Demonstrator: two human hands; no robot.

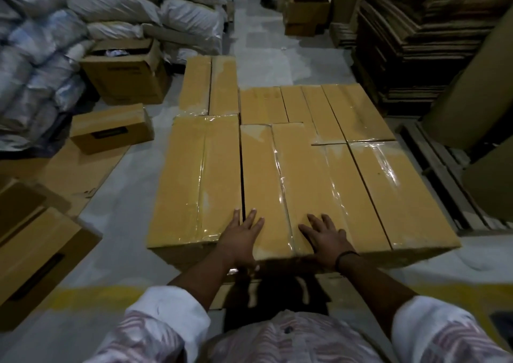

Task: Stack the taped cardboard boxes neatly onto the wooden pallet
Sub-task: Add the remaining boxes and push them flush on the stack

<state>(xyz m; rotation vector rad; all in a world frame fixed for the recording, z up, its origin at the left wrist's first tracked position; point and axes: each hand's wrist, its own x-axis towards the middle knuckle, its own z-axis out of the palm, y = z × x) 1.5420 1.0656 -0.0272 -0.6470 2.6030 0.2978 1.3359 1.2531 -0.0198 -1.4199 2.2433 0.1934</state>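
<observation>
Two hands press flat on a tight layer of taped cardboard boxes (305, 168) in the middle of the grey floor (263, 57). The left hand (242, 236) has straight, spread fingers that bridge the dark gap between the near left box (194, 174) and the middle one. The right hand (325, 237), palm down and fingers apart, rests just right of the middle box's taped seam, with a thin black band (345, 257) at the wrist. Neither hand grips anything. The boxes are long, matte tan oblongs lying side by side, their seams sealed with glossy, wrinkled clear tape that catches the light; more of them fill the far rows (319, 104). What carries the layer is lost in shadow under the near edge. Right of it lies a bare wooden pallet (441, 185) of rough slats, and beyond that a tall stack of flat corrugated sheets (416, 29). On the left stand an open carton (125, 76) and a small closed carton (111, 128) in front of plump white woven sacks (41, 43) — heaped and crinkled. A worn yellow line (97, 296) crosses the near floor.
</observation>
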